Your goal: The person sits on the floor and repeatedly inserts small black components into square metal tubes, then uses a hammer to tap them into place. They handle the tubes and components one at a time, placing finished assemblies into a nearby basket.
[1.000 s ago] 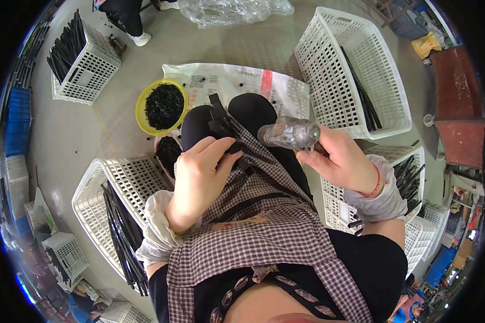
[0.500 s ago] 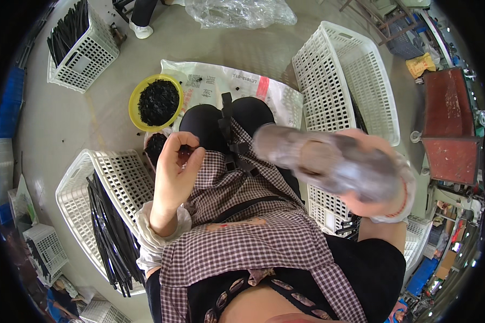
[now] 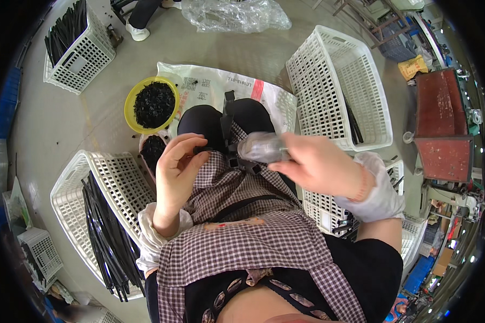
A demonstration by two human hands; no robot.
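Over my lap, my left hand (image 3: 178, 167) is closed, its thumb and fingertips pinched on a small black piece (image 3: 203, 149). My right hand (image 3: 320, 164) grips a greyish, partly see-through rounded tool (image 3: 261, 147), blurred by motion; its kind is unclear. That tool's end is close to several black plastic parts (image 3: 229, 126) with square ends, lying between my knees and on the checked apron (image 3: 242, 239). Left of my knees, a yellow bowl (image 3: 126, 110) holds many small black pieces (image 3: 153, 105). More dark pieces (image 3: 153, 148) fill a container beside my left hand.
A white crate (image 3: 64, 183) with long black strips (image 3: 105, 237) stands at my left. Another white crate (image 3: 320, 81) is at the far right, with a few strips. A printed white sack (image 3: 275, 99) lies under my feet. Clear plastic sheeting (image 3: 237, 16) and a person's shoe (image 3: 138, 32) are farther off.
My right hand has swung left and inward with the tool, bringing it near the black parts over my lap. My left hand stays almost in place. The view has shifted slightly.
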